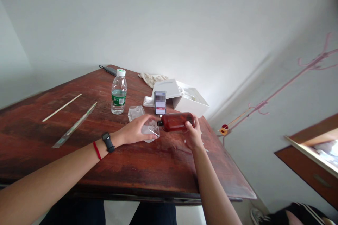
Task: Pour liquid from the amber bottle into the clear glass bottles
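The right hand [193,133] grips the brown bottle [175,122] around its base end, at the centre of the frame and raised in front of the bench [118,168]. The bottle lies on its side in that grasp, its long axis running nearly level across the frame, with the black neck [160,123] pointing left. The left hand [137,129] is just beside that neck, on its left, fingers and thumb spread apart, and is the nearer of the two hands to it. Clear plastic [134,113] shows behind and between those fingers; whether the hand touches it I cannot tell. A watch [108,142] and a red cord [97,150] circle the left wrist.

Just above the brown bottle stands a phone [160,107], with a white box [191,105] behind it to the right and a cloth [151,79] beyond. The water bottle [118,95] stands upright, left of centre, cap on. Farther left lie a bare stick [62,107] and a wrapped stick [76,124], both slanting up to the right. A pink rack [277,93] slants across the right side of the frame.
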`<action>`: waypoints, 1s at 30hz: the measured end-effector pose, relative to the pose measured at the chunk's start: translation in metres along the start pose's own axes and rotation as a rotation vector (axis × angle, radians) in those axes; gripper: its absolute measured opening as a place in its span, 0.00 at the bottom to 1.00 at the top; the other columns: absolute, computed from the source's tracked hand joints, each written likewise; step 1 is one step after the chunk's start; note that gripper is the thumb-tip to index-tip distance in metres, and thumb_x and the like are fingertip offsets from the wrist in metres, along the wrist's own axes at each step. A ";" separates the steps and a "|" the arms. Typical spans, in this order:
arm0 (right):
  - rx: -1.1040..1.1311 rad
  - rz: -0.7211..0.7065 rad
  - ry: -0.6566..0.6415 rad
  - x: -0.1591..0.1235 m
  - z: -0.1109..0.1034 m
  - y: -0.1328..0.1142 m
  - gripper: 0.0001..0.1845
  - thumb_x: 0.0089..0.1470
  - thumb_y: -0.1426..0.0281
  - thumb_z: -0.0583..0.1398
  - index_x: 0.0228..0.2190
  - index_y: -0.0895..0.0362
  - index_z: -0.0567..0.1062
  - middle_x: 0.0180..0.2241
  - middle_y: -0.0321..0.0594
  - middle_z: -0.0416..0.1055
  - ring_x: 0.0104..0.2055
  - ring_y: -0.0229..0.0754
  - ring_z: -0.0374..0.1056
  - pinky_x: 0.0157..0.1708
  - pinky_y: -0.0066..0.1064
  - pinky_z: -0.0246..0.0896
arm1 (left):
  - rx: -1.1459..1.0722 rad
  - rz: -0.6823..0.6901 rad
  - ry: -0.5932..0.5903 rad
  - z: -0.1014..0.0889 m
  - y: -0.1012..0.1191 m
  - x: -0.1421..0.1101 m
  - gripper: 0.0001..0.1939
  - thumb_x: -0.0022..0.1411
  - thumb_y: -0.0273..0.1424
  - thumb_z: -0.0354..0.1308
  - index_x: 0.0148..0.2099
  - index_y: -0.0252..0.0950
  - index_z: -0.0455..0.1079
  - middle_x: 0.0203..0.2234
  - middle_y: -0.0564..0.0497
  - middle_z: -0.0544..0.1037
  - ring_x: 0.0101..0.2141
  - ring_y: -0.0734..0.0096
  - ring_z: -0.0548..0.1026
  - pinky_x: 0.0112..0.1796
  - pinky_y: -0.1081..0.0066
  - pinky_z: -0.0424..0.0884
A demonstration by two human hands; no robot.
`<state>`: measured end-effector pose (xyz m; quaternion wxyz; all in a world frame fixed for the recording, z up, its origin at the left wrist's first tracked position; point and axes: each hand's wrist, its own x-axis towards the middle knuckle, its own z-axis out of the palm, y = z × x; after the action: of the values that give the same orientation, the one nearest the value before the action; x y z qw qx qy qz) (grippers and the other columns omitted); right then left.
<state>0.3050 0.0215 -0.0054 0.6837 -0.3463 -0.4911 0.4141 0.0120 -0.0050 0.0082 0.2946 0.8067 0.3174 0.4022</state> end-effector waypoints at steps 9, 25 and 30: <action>-0.012 -0.004 0.000 -0.001 -0.002 0.001 0.28 0.42 0.59 0.77 0.45 0.46 0.77 0.40 0.33 0.77 0.40 0.44 0.74 0.38 0.33 0.71 | -0.018 0.002 -0.008 -0.001 0.001 0.000 0.33 0.61 0.39 0.74 0.64 0.41 0.68 0.59 0.41 0.79 0.56 0.50 0.79 0.59 0.52 0.74; -0.030 -0.013 0.004 0.001 -0.006 0.003 0.30 0.42 0.58 0.78 0.46 0.46 0.77 0.42 0.34 0.77 0.42 0.45 0.74 0.39 0.34 0.70 | -0.017 0.007 -0.014 0.000 -0.001 0.000 0.33 0.61 0.39 0.74 0.65 0.41 0.68 0.59 0.41 0.79 0.57 0.50 0.79 0.59 0.52 0.74; -0.032 -0.018 0.002 0.000 -0.003 0.001 0.28 0.42 0.58 0.77 0.45 0.46 0.77 0.41 0.35 0.77 0.42 0.47 0.75 0.39 0.35 0.72 | -0.001 -0.007 -0.010 -0.001 -0.001 0.000 0.34 0.61 0.41 0.74 0.65 0.41 0.68 0.59 0.41 0.79 0.56 0.50 0.79 0.59 0.52 0.74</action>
<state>0.3078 0.0219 -0.0076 0.6824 -0.3532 -0.5001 0.3994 0.0111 -0.0036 0.0077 0.2982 0.8074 0.3185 0.3972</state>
